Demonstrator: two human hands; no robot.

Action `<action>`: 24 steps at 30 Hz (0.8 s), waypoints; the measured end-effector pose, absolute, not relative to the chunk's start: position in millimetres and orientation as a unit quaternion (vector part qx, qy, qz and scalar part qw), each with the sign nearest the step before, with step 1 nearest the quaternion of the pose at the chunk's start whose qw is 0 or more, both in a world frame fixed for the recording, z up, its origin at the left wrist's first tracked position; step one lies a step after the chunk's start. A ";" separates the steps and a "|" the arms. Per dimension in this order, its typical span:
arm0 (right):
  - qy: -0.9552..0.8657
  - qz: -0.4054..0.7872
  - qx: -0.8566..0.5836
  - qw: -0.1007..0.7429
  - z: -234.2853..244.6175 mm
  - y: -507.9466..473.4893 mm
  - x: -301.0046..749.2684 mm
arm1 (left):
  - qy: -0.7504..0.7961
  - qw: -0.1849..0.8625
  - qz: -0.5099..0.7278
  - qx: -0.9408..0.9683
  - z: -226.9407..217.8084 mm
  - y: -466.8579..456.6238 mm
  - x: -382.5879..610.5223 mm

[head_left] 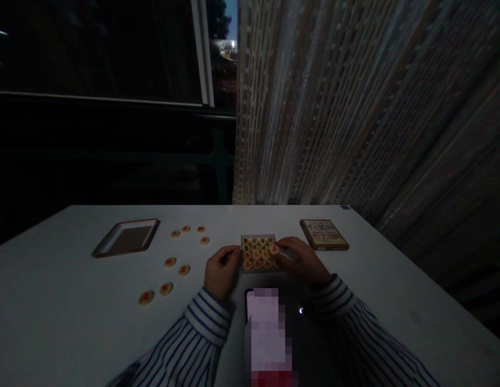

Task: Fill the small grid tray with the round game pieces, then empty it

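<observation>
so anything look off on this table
Eight loose red-marked wooden discs lie scattered on the white table, left of the box whose discs sit in neat rows. That spread looks odd against the tidy rows. Nothing else stands out.

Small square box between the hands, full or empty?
Mostly full: round cream pieces with red characters sit in rows across the pale square box.

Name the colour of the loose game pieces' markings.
Red, on cream discs, best in the head view.
</observation>
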State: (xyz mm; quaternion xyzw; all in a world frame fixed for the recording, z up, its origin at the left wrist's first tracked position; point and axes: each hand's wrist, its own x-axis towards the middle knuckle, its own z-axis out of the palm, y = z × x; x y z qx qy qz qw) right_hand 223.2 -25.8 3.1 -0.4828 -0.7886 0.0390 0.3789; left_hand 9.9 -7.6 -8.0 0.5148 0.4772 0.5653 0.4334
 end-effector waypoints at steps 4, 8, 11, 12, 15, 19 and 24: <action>-0.771 0.090 -0.490 0.397 -5.3 -19.7 228.4 | 0.485 0.422 0.546 0.537 -16.5 -4.0 8.4; -0.751 0.137 -0.505 0.404 -12.2 -16.2 229.9 | 0.481 0.423 0.540 0.546 -20.0 -3.4 9.7; -0.743 0.165 -0.509 0.401 -16.9 -13.8 231.2 | 0.486 0.423 0.542 0.540 -20.5 -3.2 10.0; -0.741 0.173 -0.511 0.399 -18.5 -12.9 231.9 | 0.487 0.423 0.540 0.541 -20.7 -3.2 10.0; -0.737 0.184 -0.518 0.394 -23.0 -9.9 234.0 | 0.488 0.425 0.534 0.544 -21.9 -3.0 9.6; -0.739 0.186 -0.524 0.382 -24.5 -7.7 235.8 | 0.482 0.420 0.535 0.552 -25.4 -1.8 9.2; -0.739 0.187 -0.531 0.370 -22.5 -7.0 235.7 | 0.477 0.432 0.531 0.552 -28.3 -0.4 9.8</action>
